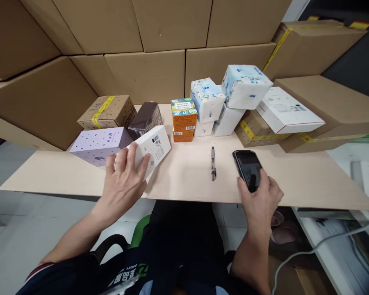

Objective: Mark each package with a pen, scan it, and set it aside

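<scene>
My left hand (124, 180) rests on the near end of a white box (152, 148) lying on the pale table (187, 180), fingers curled over its top. My right hand (260, 196) grips a black phone (247, 168) near the table's front edge, screen up. A black pen (213, 163) lies between the two hands. A lilac box (98, 144) lies just left of the white box, touching it.
Behind stand a taped brown carton (107, 111), a dark brown box (146, 119), an orange box (183, 119), several white-and-blue tissue packs (227, 98) and a flat white box (287, 110). Large cardboard cartons (147, 73) wall the back.
</scene>
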Available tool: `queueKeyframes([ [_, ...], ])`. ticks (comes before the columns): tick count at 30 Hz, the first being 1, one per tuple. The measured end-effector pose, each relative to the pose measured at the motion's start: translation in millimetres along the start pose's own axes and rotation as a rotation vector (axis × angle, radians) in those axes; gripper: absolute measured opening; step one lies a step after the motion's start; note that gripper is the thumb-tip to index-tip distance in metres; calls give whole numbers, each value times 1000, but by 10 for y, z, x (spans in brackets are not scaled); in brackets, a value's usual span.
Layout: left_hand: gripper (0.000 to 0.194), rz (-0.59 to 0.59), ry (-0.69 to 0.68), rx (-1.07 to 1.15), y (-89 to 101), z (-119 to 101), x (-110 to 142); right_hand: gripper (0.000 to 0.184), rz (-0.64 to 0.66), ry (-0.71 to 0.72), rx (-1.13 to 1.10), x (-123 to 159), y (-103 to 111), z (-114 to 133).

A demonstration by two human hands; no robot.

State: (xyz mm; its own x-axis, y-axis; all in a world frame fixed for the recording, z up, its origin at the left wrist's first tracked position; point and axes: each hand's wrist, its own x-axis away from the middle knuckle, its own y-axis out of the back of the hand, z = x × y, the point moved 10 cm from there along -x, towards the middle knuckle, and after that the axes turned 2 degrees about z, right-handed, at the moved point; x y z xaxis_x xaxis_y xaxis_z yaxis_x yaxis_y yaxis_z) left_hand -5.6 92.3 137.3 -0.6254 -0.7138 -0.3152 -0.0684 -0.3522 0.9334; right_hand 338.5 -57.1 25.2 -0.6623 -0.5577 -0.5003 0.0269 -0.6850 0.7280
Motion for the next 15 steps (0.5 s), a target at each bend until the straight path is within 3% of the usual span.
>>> queueKeyframes([
  [6, 55, -10, 9, 111, -205, -119, -566, 71, 12, -2, 26, 1, -5, -6],
  [15, 58, -16, 68, 135, -593, -7, -1243, 68, 58, 5, 86, -8, 4, 85],
])
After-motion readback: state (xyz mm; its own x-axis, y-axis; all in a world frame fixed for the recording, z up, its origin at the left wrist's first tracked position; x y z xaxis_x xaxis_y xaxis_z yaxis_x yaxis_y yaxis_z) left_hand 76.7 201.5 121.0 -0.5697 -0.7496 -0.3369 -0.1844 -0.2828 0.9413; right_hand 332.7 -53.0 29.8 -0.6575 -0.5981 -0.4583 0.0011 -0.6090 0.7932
